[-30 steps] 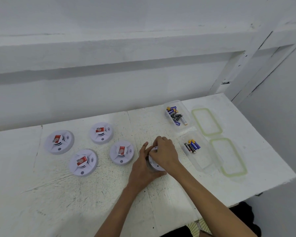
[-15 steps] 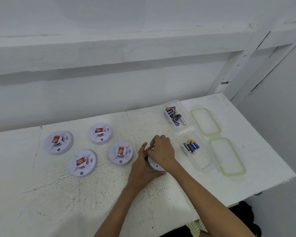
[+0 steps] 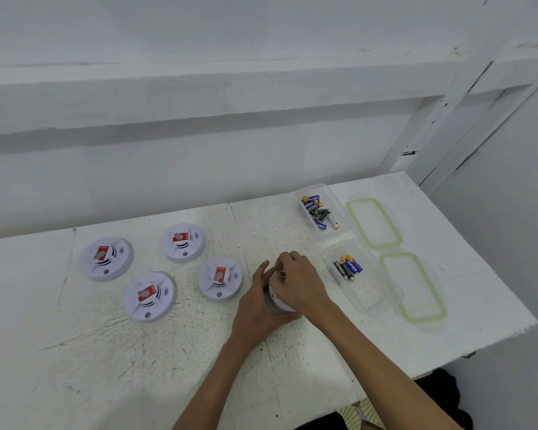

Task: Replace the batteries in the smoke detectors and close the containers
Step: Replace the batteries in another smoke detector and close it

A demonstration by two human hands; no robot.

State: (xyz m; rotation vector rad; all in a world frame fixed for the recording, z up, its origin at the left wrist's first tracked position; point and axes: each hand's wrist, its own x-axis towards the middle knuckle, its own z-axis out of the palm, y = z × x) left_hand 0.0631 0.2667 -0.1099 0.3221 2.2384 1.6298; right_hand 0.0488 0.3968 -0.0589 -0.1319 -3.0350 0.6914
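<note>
Smoke detector [image 3: 280,305] in work sits on the white table [image 3: 137,352], just right of the four other detectors, the nearest of them [image 3: 220,278] close beside your left hand [image 3: 257,307]. You cup the detector from the left with that hand, thumb and fingers wrapped round its rim. Your right hand [image 3: 297,288] lies over it, fingers curled down and pinching at its top edge; what sits under the fingertips is hidden. To the right stand two open clear containers, the near container [image 3: 368,294] and the far container [image 3: 339,212], each holding batteries, with both green-rimmed lids [image 3: 374,223] lying beside them on the table.
</note>
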